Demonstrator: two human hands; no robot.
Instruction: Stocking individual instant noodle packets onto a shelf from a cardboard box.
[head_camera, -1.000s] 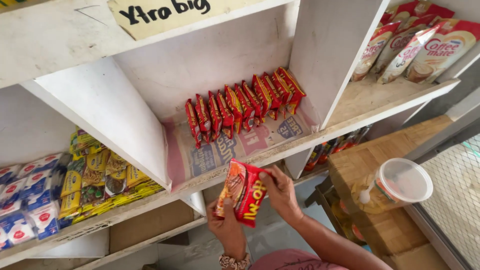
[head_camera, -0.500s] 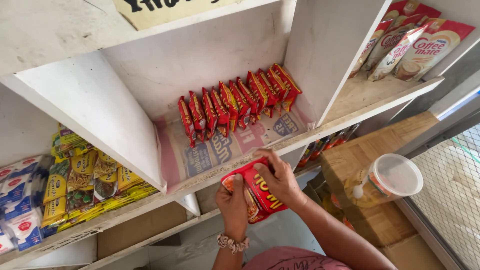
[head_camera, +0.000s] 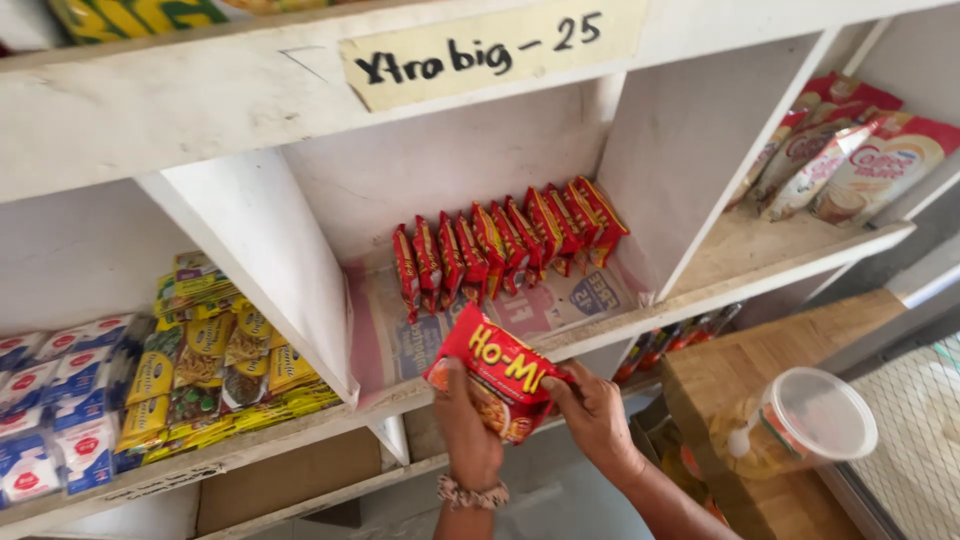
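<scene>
Hands lifting a red noodle packet (head_camera: 497, 372) at the white shelf (head_camera: 640, 318).
Head view: left hand (head_camera: 468, 420) and right hand (head_camera: 592, 412) pinch the packet's lower corners, just before the standing packet row (head_camera: 505, 243) in the middle compartment.

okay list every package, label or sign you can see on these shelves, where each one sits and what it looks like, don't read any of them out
Red and yellow noodle packet: flat pouch held by left hand and right hand at the shelf edge.
Red packets: upright row, middle compartment.
Yellow sachets: piled, left compartment.
Blue and white sachets: far left.
Cream and red pouches: right compartment, leaning.
Paper label: pale handwritten strip, upper shelf edge.
</scene>
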